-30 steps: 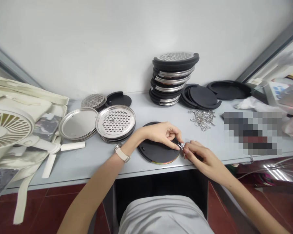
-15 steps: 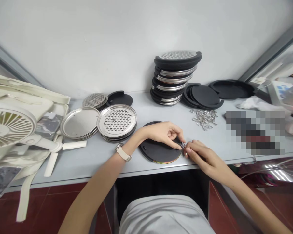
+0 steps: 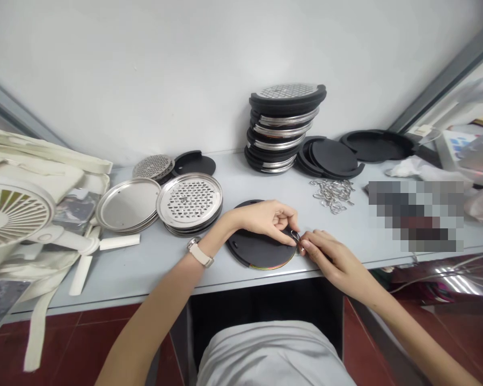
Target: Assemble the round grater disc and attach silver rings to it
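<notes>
A black round holder (image 3: 261, 249) lies flat near the table's front edge, with a strip of shiny rim at its front right. My left hand (image 3: 268, 220) rests over it, fingers curled and thumb pressed at its right edge, steadying it. At that same edge is a small wire clip (image 3: 295, 236), its loop close to my left thumb and forefinger. My right hand (image 3: 326, 252) pinches the clip's other end between thumb and fingers. Whether the clip passes through the holder is hidden. Beyond my right hand lies a pile of similar metal clips (image 3: 333, 194).
Left are a stack of metal grater discs (image 3: 190, 201), plain metal discs (image 3: 129, 203), a small fan (image 3: 18, 212) and a cream bag (image 3: 56, 155). Behind stands a tall stack of black holders with metal discs (image 3: 282, 131), beside more black holders (image 3: 336, 158).
The view has shifted slightly. My right hand still pinches the clip at the holder's edge, with the clip turned a little; my left hand stays on the holder.
</notes>
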Tool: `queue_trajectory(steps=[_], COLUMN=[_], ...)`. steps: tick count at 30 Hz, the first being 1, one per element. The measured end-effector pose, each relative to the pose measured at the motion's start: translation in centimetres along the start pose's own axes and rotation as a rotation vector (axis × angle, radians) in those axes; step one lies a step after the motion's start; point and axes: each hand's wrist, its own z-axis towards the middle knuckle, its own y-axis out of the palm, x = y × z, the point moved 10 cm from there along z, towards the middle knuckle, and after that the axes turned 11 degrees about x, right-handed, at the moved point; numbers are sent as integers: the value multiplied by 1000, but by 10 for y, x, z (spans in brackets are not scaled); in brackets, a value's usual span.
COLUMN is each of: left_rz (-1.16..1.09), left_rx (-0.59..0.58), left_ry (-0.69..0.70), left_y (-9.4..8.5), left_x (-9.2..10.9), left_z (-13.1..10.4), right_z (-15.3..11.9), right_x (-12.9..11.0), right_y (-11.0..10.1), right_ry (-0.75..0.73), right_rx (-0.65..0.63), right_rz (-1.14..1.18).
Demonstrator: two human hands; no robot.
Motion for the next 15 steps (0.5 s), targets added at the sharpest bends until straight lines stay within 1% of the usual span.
queue_trajectory(steps=[4,15], left_rz=[6,10], left_rx=[-6,-25], left_ry=[-16,-7], left_y=[0,1], left_x=[0,-1], left_z=[-1,-1], right_z=[0,0], right_x=[-1,-2], right_y=[-1,0], right_ry=[-16,-46], right_rx=[-7,-35], right_rz=[-13,-10])
